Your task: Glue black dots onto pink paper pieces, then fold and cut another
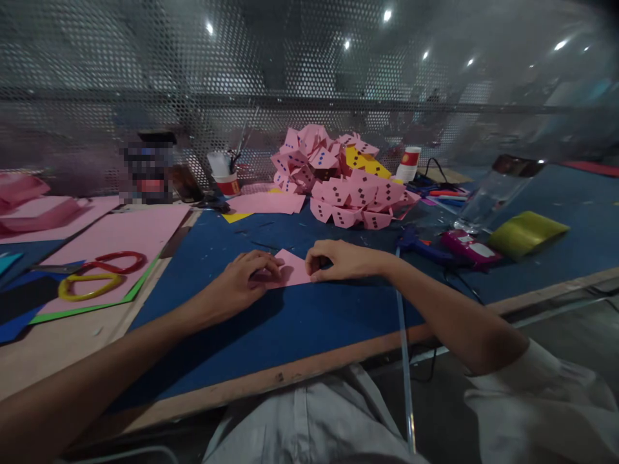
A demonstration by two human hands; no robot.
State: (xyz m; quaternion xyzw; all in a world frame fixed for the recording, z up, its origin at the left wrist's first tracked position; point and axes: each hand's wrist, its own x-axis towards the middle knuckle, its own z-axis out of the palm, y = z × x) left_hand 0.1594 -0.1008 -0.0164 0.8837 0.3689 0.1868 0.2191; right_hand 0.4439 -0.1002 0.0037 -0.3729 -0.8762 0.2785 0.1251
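A perforated metal panel [290,71] rises well beyond the fingers of both hands, running across the whole far side. The blue-topped desk [242,341] spreads beneath the fingers and reaches out on either side of them. Well to the left of the left fingers lies a pink sheet [120,229], with a green edge showing under it. Beyond the right fingers sits a heap of folded paper shapes [355,187], mostly pink with some yellow, marked with dark diamonds. A clear container [483,196] with a dark lid stands far to the right of the fingers.

The left hand [254,274] has its fingers loosely bent; I cannot tell whether they grip or only rest. The right hand [336,259] has its thumb and forefinger brought together. Scissors [91,278], with one red and one yellow loop, lie well left of the left fingers. To the right of the right fingers are a dark blue tool [428,250], a yellow-green packet [527,234] and a magenta object [467,249]. A red-and-white cup [226,182] stands beyond the left fingers.

Smallest, the pink paper piece [290,269] lies on the desk between the hands: left fingers touching its left part, right thumb and forefinger pinching its right corner.
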